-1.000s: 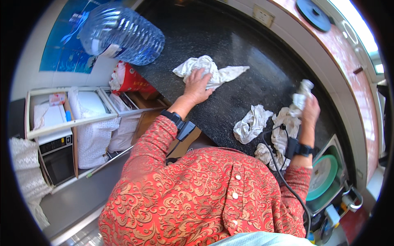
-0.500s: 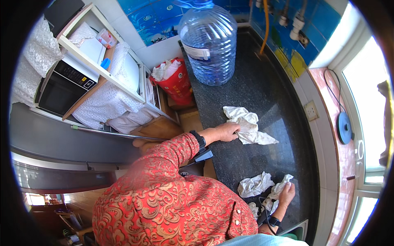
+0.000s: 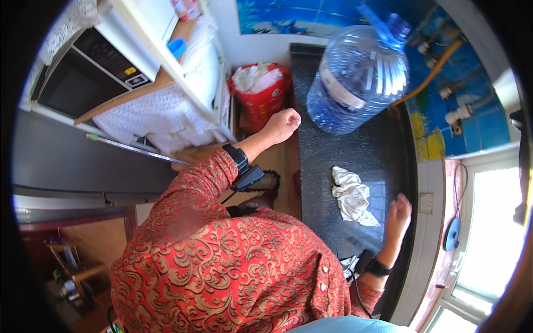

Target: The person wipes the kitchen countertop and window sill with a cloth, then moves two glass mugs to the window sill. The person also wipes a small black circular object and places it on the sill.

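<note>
My left hand [image 3: 282,126] is lifted off the counter's left edge, near the red bag. Its fingers are curled together, with a tiny white spot at the tips that I cannot make out. A crumpled white cloth [image 3: 353,198] lies on the dark speckled counter [image 3: 322,161], touched by neither hand. To the right of that cloth is my right hand [image 3: 398,213], raised and smeared by motion, so its fingers are unclear. Beside my right forearm, part of another white cloth [image 3: 348,265] shows; my sleeve and wrist hide the rest.
A large clear blue water bottle [image 3: 355,83] stands at the counter's far end. Left of it is a red bag [image 3: 264,105] filled with whitish material. A microwave [image 3: 89,66] sits on the left shelving. At right are a wall socket [image 3: 426,203] and a window.
My left hand has left the cloth and moved away to the counter's left edge. My right hand has left the nearer crumpled cloths and moved forward. The view has shifted.
</note>
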`<control>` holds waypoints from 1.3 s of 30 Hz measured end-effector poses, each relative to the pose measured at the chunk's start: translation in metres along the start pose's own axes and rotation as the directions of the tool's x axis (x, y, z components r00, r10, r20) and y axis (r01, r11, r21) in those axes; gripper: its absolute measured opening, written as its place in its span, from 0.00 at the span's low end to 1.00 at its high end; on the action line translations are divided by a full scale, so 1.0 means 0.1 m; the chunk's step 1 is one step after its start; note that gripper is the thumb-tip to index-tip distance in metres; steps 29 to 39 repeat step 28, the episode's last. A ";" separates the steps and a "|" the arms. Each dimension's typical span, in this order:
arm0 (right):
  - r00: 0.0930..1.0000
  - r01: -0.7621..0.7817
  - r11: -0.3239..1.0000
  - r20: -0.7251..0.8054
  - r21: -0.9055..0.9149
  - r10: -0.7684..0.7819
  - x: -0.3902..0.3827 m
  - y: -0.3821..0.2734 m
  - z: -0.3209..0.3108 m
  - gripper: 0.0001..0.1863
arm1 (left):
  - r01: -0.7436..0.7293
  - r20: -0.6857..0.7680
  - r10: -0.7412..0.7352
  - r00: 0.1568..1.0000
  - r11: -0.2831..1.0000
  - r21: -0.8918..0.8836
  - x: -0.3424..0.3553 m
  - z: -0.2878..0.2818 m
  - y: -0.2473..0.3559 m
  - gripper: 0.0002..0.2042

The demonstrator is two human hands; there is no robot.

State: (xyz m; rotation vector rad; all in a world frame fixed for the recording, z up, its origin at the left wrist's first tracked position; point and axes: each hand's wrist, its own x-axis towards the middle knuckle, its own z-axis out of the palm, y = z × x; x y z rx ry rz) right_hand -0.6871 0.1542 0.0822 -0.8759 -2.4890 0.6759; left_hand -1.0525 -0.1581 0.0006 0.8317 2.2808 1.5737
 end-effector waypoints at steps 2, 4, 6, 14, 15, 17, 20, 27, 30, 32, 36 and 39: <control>0.983 0.183 0.983 -0.009 0.029 -0.183 0.54 -0.61 -0.02 0.19 | 0.139 0.165 -0.146 0.975 0.989 0.049 -0.28 -0.19 -0.30 0.09; 0.960 0.279 0.952 -0.032 0.129 -0.278 1.02 -1.32 -0.08 0.20 | 0.223 0.306 -0.226 0.925 0.974 0.046 -0.48 -0.39 -0.60 0.12; 0.914 0.395 0.917 -0.122 0.048 -0.387 1.35 -1.97 -0.10 0.22 | 0.306 0.351 -0.338 0.873 0.941 0.147 -0.72 -0.55 -0.84 0.12; 0.634 0.657 0.696 -0.286 -0.291 -0.718 2.11 -3.28 0.28 0.26 | 0.611 0.165 -0.606 0.778 0.791 0.020 -1.08 -0.96 -1.31 0.10; 0.683 0.614 0.739 -0.282 -0.279 -0.674 2.15 -3.25 0.33 0.23 | 0.572 0.169 -0.570 0.804 0.819 0.046 -1.07 -0.96 -1.32 0.10; 0.719 0.600 0.764 -0.260 -0.235 -0.645 2.32 -3.24 0.47 0.17 | 0.488 0.157 -0.486 0.860 0.873 0.029 -1.07 -0.96 -1.31 0.12; 0.711 0.615 0.769 -0.298 -0.174 -0.637 2.36 -3.21 0.59 0.13 | 0.408 0.241 -0.471 0.848 0.872 0.269 -0.99 -0.99 -1.21 0.12; 0.633 0.583 0.751 -0.407 -0.309 -0.659 2.38 -2.85 0.91 0.12 | 0.410 0.090 -0.445 0.891 0.874 0.261 -0.95 -1.19 -0.78 0.14; 0.653 0.575 0.766 -0.401 -0.288 -0.642 2.39 -2.83 0.94 0.12 | 0.351 0.085 -0.391 0.917 0.889 0.293 -0.95 -1.21 -0.71 0.14; 0.653 0.575 0.766 -0.401 -0.288 -0.642 2.39 -2.83 0.94 0.12 | 0.351 0.085 -0.391 0.917 0.889 0.293 -0.95 -1.21 -0.71 0.14; 0.653 0.575 0.766 -0.401 -0.288 -0.642 2.39 -2.83 0.94 0.12 | 0.351 0.085 -0.391 0.917 0.889 0.293 -0.95 -1.21 -0.71 0.14; 0.653 0.575 0.766 -0.401 -0.288 -0.642 2.39 -2.83 0.94 0.12 | 0.351 0.085 -0.391 0.917 0.889 0.293 -0.95 -1.21 -0.71 0.14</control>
